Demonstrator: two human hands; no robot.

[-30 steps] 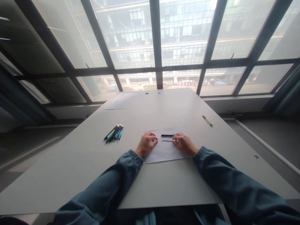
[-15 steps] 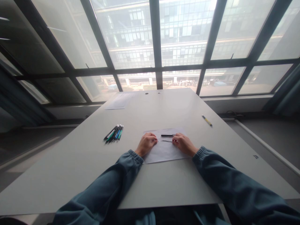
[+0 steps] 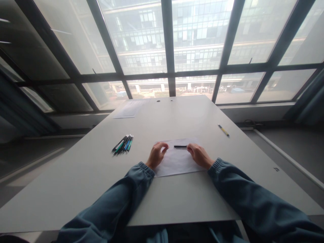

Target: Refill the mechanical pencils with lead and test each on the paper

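The right hand (image 3: 199, 156) rests on a sheet of paper (image 3: 177, 162), its fingertips pinched on the right end of a black pen (image 3: 180, 146) that lies crosswise along the far part of the sheet. The pen is level, pointing left toward the other hand, with a short gap between its free end and those fingers. The left hand (image 3: 157, 155) sits on the left edge of the same sheet, fingers curled loosely and slightly raised at the tips, holding nothing that can be made out; thumb and forefinger stand a little apart. Both wrists come out of blue-grey sleeves (image 3: 121, 199) with gathered cuffs.

The paper lies flat near the middle of the pale grey worktop (image 3: 76, 175), its near edge close to where the forearms cross onto the surface. To the left of the sheet, well apart from it, a bundle of pens (image 3: 123, 144) lies side by side, black, green and blue among them, angled toward the far right. On the right, farther off, a single yellow pen (image 3: 224, 130) lies alone on a slant. At the far left corner of the worktop a second sheet (image 3: 129, 109) lies flat. Beyond the worktop stands a wall of large windows (image 3: 199, 33) with dark frames.
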